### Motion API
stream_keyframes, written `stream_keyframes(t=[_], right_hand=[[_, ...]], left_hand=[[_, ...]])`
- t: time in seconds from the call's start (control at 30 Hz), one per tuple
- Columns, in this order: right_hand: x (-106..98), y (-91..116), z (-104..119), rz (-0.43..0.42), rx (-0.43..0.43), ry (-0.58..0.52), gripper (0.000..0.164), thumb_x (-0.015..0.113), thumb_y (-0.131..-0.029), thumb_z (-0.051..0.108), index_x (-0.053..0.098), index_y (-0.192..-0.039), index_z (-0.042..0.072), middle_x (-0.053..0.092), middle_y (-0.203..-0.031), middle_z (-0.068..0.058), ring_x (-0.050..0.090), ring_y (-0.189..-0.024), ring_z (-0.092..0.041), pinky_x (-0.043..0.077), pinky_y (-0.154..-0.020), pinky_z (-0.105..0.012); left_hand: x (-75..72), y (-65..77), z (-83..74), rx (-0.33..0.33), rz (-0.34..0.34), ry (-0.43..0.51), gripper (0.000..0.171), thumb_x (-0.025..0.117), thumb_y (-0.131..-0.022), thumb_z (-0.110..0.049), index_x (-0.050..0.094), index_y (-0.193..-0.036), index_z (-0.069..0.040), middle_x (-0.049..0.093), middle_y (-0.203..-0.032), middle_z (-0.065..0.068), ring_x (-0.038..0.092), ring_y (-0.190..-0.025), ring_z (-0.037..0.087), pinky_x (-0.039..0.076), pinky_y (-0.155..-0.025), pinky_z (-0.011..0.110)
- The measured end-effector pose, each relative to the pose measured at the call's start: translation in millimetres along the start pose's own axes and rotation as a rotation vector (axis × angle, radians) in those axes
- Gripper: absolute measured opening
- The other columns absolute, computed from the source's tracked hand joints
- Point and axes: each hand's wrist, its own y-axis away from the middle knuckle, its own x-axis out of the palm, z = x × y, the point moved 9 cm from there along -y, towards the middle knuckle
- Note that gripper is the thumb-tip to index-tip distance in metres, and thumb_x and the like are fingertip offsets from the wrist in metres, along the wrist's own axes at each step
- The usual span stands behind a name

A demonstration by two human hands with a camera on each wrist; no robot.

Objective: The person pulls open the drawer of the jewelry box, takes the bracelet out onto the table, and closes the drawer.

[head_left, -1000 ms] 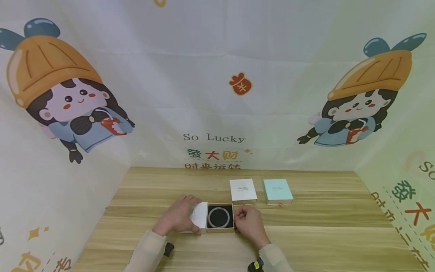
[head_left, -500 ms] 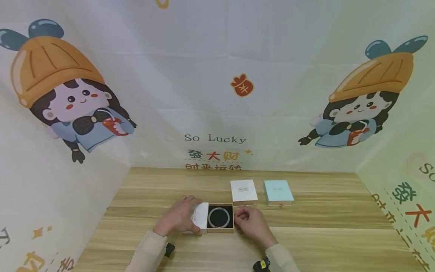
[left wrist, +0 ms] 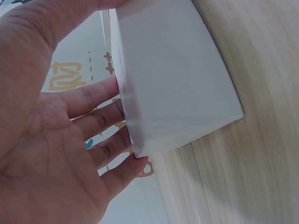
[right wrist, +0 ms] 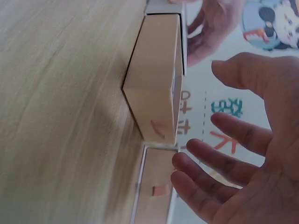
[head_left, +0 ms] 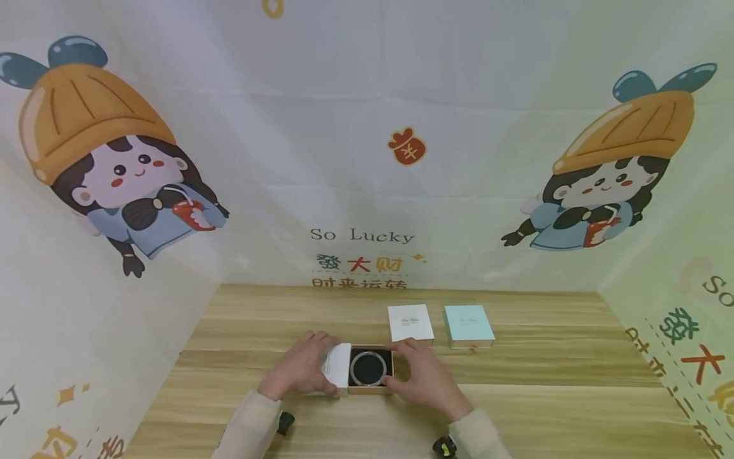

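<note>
A white box sleeve (head_left: 338, 364) lies on the table with its tan drawer (head_left: 370, 390) pulled out to the right. Inside the drawer, a clear greyish bangle (head_left: 352, 370) rests on black padding. My left hand (head_left: 301, 364) grips the sleeve between thumb and fingers; in the left wrist view the fingertips press the white wall (left wrist: 177, 79). My right hand (head_left: 429, 381) is spread over the drawer's right end, thumb at the near corner and fingers at the far one. From the right wrist, those fingers appear apart from the tan drawer end (right wrist: 149, 107) with its small ribbon tab (right wrist: 158, 129).
Behind the drawer stands a closed white box (head_left: 410, 322), with a closed turquoise box (head_left: 468, 325) to its right. The wooden table (head_left: 550, 357) ends at a printed cloth backdrop (head_left: 476, 191) at the back and both sides.
The right hand has released its pinch at the drawer's right end and spread out over that end. The left hand, sleeve, drawer and bangle stay in place.
</note>
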Motion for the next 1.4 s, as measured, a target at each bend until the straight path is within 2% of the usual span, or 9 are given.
stream_keyframes(t=[0.17,0.33,0.43,0.5,0.63,0.73,1.0,1.23,1.4], right_hand=[[10,-4,21,0.048,-0.105,0.122,0.052,0.078,-0.084,0.033,0.066,-0.132,0.017,0.065,-0.125,-0.002,0.061,-0.113,-0.022,0.055,-0.093,-0.042],[22,-11,38,0.112,-0.144,0.176,0.049,0.078,-0.085,0.034,0.067,-0.13,0.017,0.064,-0.122,-0.001,0.058,-0.106,-0.017,0.054,-0.081,-0.03],[28,-16,44,0.124,-0.146,0.23,0.047,0.076,-0.087,0.036,0.068,-0.129,0.017,0.065,-0.122,-0.002,0.059,-0.105,-0.016,0.054,-0.081,-0.029],[32,-20,46,0.127,-0.133,0.263,0.045,0.074,-0.09,0.037,0.069,-0.129,0.016,0.066,-0.123,-0.004,0.06,-0.107,-0.017,0.054,-0.084,-0.03],[39,-27,45,0.131,-0.084,0.298,0.04,0.071,-0.092,0.035,0.071,-0.125,0.013,0.068,-0.118,-0.005,0.059,-0.1,-0.017,0.052,-0.081,-0.03],[43,-31,43,0.136,-0.052,0.324,0.041,0.074,-0.089,0.035,0.072,-0.122,0.012,0.069,-0.113,-0.006,0.057,-0.094,-0.017,0.05,-0.077,-0.029],[48,-37,41,0.13,0.011,0.357,0.049,0.082,-0.081,0.041,0.074,-0.12,0.012,0.069,-0.109,-0.008,0.057,-0.09,-0.019,0.05,-0.073,-0.029],[52,-42,41,0.134,0.068,0.362,0.045,0.085,-0.077,0.034,0.077,-0.117,0.016,0.066,-0.108,-0.01,0.055,-0.092,-0.023,0.051,-0.067,-0.031],[54,-45,44,0.142,0.075,0.381,0.045,0.085,-0.075,0.031,0.078,-0.117,0.018,0.065,-0.109,-0.011,0.056,-0.094,-0.024,0.052,-0.067,-0.032]], left_hand=[[2.5,-0.3,1.6,0.014,0.0,-0.009,0.093,0.099,-0.055,-0.031,0.062,-0.136,-0.008,0.064,-0.124,0.004,0.052,-0.107,0.02,0.05,-0.094,0.044],[2.1,-0.2,2.0,0.018,-0.004,-0.01,0.091,0.099,-0.054,-0.03,0.062,-0.134,-0.008,0.064,-0.122,0.004,0.051,-0.105,0.02,0.049,-0.091,0.043],[2.4,0.4,2.6,0.014,-0.004,-0.013,0.092,0.099,-0.054,-0.03,0.062,-0.135,-0.007,0.064,-0.123,0.004,0.051,-0.104,0.019,0.049,-0.09,0.042],[3.4,0.6,3.0,0.012,-0.002,-0.011,0.093,0.099,-0.054,-0.031,0.061,-0.136,-0.007,0.064,-0.124,0.005,0.051,-0.105,0.019,0.05,-0.09,0.042],[5.3,0.4,3.4,0.007,0.004,-0.004,0.095,0.099,-0.055,-0.031,0.06,-0.138,-0.006,0.063,-0.126,0.005,0.052,-0.107,0.02,0.05,-0.093,0.044],[5.7,-0.4,3.1,0.007,0.008,-0.007,0.096,0.099,-0.055,-0.032,0.06,-0.138,-0.006,0.063,-0.127,0.006,0.052,-0.109,0.021,0.05,-0.095,0.046],[5.2,-2.7,1.5,0.014,0.013,-0.023,0.093,0.099,-0.056,-0.032,0.06,-0.137,-0.006,0.063,-0.125,0.005,0.052,-0.109,0.02,0.05,-0.094,0.044],[4.1,-2.9,0.2,0.025,0.011,-0.019,0.093,0.099,-0.056,-0.031,0.06,-0.137,-0.006,0.063,-0.125,0.006,0.052,-0.11,0.021,0.05,-0.096,0.046],[1.9,-2.5,0.7,0.027,0.0,-0.013,0.093,0.099,-0.055,-0.03,0.06,-0.137,-0.005,0.063,-0.125,0.006,0.053,-0.11,0.022,0.05,-0.096,0.046]])
